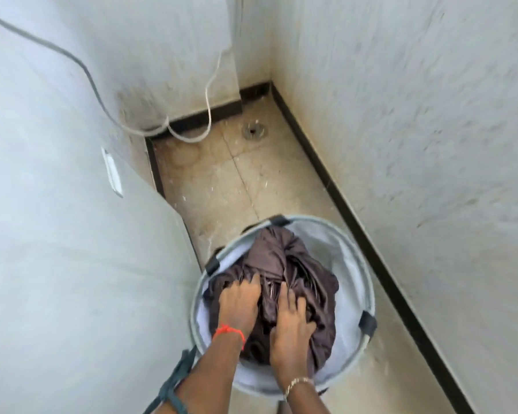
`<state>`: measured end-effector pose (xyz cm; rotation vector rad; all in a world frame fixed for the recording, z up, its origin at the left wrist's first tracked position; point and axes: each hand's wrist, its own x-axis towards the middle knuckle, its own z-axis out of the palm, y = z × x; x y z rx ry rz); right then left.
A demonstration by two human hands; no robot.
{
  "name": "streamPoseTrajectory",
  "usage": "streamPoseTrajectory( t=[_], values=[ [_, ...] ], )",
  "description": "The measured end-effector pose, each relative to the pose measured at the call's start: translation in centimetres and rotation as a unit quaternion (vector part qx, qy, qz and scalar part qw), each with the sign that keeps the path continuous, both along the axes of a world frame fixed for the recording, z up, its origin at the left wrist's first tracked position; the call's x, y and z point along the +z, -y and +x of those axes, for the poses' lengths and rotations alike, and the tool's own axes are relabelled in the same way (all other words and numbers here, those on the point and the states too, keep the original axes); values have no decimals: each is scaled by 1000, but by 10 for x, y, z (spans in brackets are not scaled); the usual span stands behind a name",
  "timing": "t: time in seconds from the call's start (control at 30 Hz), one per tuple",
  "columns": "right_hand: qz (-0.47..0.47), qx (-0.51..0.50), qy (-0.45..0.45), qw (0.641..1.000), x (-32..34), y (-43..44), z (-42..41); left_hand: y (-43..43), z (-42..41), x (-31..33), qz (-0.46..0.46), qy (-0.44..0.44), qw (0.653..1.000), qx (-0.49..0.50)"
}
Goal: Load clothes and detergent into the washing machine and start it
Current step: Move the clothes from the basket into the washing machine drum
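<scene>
Two hands, left hand (239,304) and right hand (290,324), on one brown garment (284,264) in one basket (353,255).

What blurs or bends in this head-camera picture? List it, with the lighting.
Head view: wide-angle bending curves the covered machine and walls; motion blur smears the right wall; soft, even daylight with no glare or hard shadows; both hands, left hand and right hand, and the dark clothes in the basket stay fairly sharp.

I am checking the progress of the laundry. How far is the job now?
Nothing looks done yet: the dark brown clothes are in the round laundry basket on the floor. In hand: the left hand and right hand press into the pile, grasping it. Left: loading, detergent and starting; no detergent shows.
</scene>
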<state>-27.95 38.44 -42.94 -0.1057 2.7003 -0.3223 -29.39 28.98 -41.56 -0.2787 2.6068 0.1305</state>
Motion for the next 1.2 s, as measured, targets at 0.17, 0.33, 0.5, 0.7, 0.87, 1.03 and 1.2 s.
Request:
streamPoseTrajectory(
  t=[0.17, 0.33, 0.5, 0.7, 0.87, 1.03, 1.2],
  values=[
    [-19, -19, -27, 999, 126, -1, 4, -2, 12, 121, -11, -57, 998, 4],
    [-62, -11, 10, 998, 254, -2, 24, 0, 34, 246, 22, -150, 988, 40],
    [-131, -16, -82, 988, 363, 12, 50, 19, 60, 372, 32, -250, 966, 62],
    [-200, 20, -214, 956, 468, 40, 70, 60, 90, 475, 63, -412, 904, 93],
    [-276, 96, -302, 907, 554, 75, 91, 104, 128, 553, 62, -530, 841, 93],
    [-333, 170, -335, 865, 602, 122, 109, 154, 159, 600, 14, -588, 801, 114],
    [-378, 231, -308, 842, 621, 174, 130, 208, 197, 616, -39, -594, 786, 165]
  ],
)
